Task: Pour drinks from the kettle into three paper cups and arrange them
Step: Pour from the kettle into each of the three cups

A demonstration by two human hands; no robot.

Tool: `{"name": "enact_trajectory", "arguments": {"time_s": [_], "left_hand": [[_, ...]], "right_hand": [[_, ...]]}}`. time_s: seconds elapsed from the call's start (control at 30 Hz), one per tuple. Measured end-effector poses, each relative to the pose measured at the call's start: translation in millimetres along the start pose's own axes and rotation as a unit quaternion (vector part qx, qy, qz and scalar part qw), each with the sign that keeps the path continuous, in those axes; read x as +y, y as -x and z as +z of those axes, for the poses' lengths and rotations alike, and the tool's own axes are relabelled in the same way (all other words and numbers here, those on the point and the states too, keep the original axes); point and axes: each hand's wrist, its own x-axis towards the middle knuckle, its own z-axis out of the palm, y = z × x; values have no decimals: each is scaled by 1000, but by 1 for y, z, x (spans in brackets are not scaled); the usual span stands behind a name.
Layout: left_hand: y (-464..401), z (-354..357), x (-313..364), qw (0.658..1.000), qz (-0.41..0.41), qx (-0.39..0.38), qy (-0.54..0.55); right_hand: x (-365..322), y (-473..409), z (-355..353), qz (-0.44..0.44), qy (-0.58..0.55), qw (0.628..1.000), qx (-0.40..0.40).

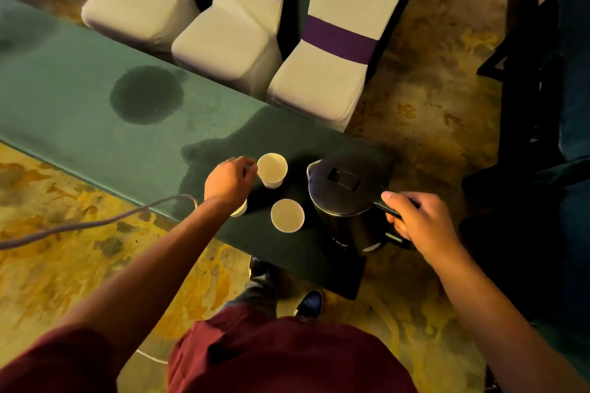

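On the green-clothed worktop (pixel 95 99), right hand (pixel 418 217) grips black kettle (pixel 344 201) handle, left hand (pixel 228 180) pinches far white paper cup (pixel 272 169); fill levels unreadable, pouring seemingly not begun.

Black kettle (pixel 343 198) — green tablecloth (pixel 79 99)

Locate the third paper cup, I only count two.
In the head view, the third paper cup sits at the table's near edge, mostly hidden under the left hand's wrist, left of the near open cup.
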Motion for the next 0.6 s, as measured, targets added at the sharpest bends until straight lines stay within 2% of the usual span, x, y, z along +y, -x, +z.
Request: {"name": "enact_trajectory", "arguments": {"time_s": [0.3, 0.6], "left_hand": [[-43, 20, -10, 995, 45, -85, -36], [-53, 24, -26, 995, 18, -97, -4]], "right_hand": [[-33, -50, 31, -21, 102, 995, 0], [-48, -66, 46, -65, 208, 976, -26]]}}
